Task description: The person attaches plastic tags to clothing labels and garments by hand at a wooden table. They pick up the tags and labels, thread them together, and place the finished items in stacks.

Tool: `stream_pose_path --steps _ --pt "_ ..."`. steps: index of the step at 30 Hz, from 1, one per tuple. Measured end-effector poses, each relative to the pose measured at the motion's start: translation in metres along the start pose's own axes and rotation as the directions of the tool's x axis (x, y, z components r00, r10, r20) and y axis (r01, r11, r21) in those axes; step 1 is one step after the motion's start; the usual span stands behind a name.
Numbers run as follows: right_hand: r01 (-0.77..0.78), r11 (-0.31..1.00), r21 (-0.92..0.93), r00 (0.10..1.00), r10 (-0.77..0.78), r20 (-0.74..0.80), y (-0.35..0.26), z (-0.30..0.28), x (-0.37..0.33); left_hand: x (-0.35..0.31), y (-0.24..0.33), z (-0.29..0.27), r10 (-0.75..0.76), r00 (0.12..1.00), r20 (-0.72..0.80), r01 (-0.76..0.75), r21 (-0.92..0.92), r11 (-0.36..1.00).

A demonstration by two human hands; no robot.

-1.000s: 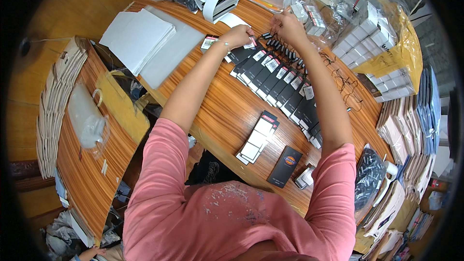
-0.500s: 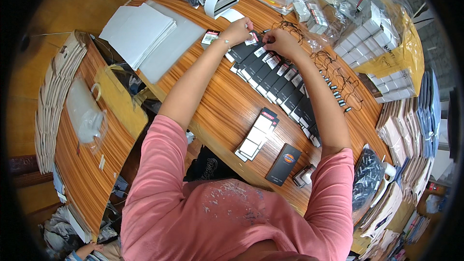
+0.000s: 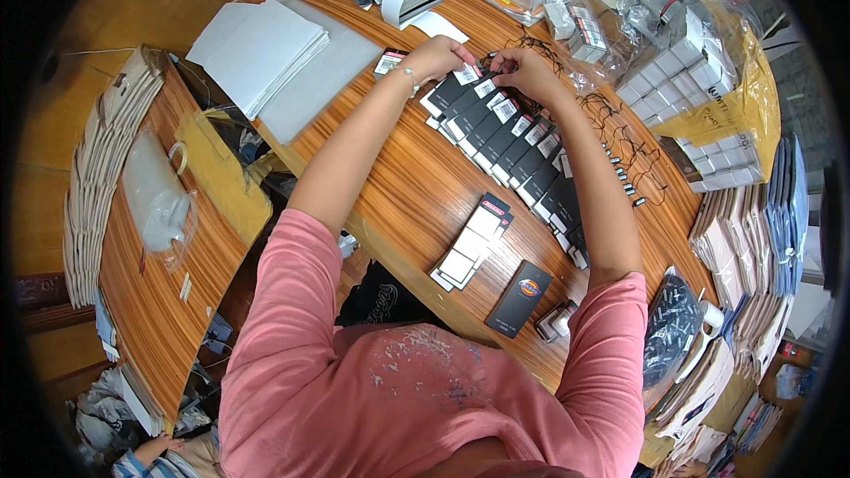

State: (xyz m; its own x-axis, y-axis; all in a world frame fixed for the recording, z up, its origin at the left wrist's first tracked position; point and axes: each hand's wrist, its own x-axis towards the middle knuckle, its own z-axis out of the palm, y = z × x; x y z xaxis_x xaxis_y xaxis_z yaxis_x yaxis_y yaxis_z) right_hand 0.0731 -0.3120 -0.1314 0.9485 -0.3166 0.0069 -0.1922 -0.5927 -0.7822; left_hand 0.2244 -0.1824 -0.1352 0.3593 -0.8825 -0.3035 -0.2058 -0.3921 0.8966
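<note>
Black hang tags (image 3: 482, 131) with white barcode stickers lie fanned in an overlapping row across the wooden table. At the far end of this row, my left hand (image 3: 437, 60) is closed, its fingertips pinching the top edge of the last black tag (image 3: 446, 96). Just to the right, my right hand (image 3: 531, 76) has thumb and fingers pinched together by the tags' top ends, beside thin black cords (image 3: 537, 46). What it grips is too small to make out. Along the row's right side lie more black strings (image 3: 611, 128) with small plastic ends.
Nearer me are a stack of white-and-black tags (image 3: 469, 243), a dark card (image 3: 519, 299) and a small bundle (image 3: 556, 321). White paper (image 3: 257, 53) lies left. Boxes in a yellow-taped bag (image 3: 708, 97) and folded garments (image 3: 722, 248) stand right. Another person's hand (image 3: 159, 447) shows lower left.
The view has shifted slightly. My left fingers have moved to the last tag's top edge, and my right hand has shifted a little at the tag tops.
</note>
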Motion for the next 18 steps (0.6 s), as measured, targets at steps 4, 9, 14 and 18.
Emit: stream_pose_path --steps 4,9,14,18 --pt "0.007 0.999 -0.041 1.0 -0.007 -0.008 -0.001 -0.001 -0.001 -0.005 -0.003 0.004 0.05 0.999 -0.007 -0.05 0.033 0.998" --pt "0.003 0.994 -0.11 1.0 -0.004 -0.01 -0.003 0.0 0.0 -0.012 -0.003 0.009 0.117 0.989 -0.09 -0.107 0.115 0.988" --pt "-0.016 0.98 -0.197 0.999 0.009 -0.037 0.0 0.006 0.002 -0.019 0.002 0.012 0.235 0.962 -0.135 -0.195 0.26 0.946" --pt "-0.047 0.987 -0.154 0.998 0.041 -0.043 -0.001 0.008 0.002 -0.023 0.003 0.012 0.28 0.947 -0.154 -0.205 0.38 0.902"
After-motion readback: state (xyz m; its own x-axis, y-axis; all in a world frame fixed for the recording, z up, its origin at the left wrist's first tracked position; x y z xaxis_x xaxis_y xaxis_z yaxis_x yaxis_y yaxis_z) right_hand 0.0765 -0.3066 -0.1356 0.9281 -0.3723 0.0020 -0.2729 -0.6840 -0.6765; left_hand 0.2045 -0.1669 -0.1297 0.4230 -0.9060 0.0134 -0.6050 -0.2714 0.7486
